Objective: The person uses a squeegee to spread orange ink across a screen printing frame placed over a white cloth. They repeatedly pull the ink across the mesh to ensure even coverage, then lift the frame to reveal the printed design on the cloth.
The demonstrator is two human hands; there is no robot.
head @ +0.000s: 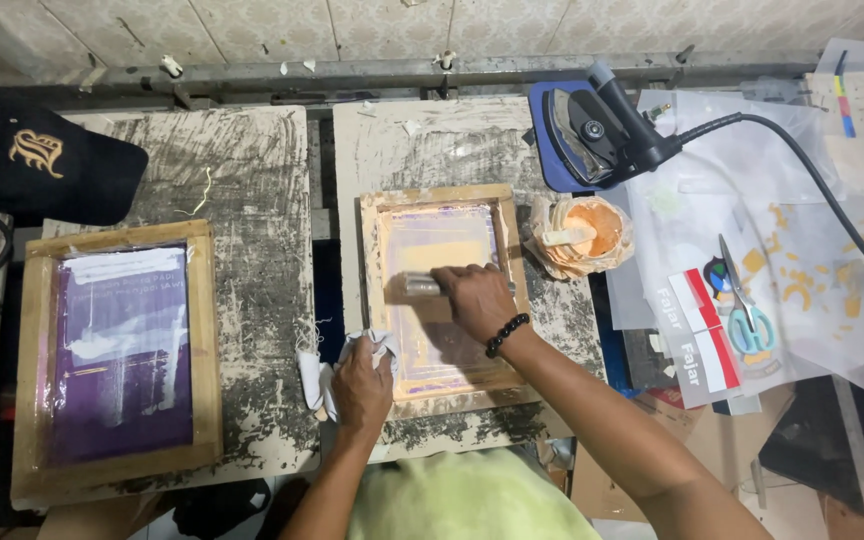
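A wooden screen-printing frame [376, 262] with a pale violet mesh lies on the middle board. My right hand [476, 298], with a black bead bracelet at the wrist, grips a squeegee [420, 285] that rests across the mesh inside the frame. At the frame's lower left corner, my left hand [362, 385] clutches a crumpled white rag [324, 372] and presses on the frame's edge.
A second wooden frame [204, 350] with purple mesh lies on the left board. A bag-lined tub of orange ink [582, 236] stands right of the middle frame. Behind it is a blue iron [592, 130] with a black cord. Scissors [747, 315] and stickers lie on plastic sheets at right. A black cap [42, 160] sits far left.
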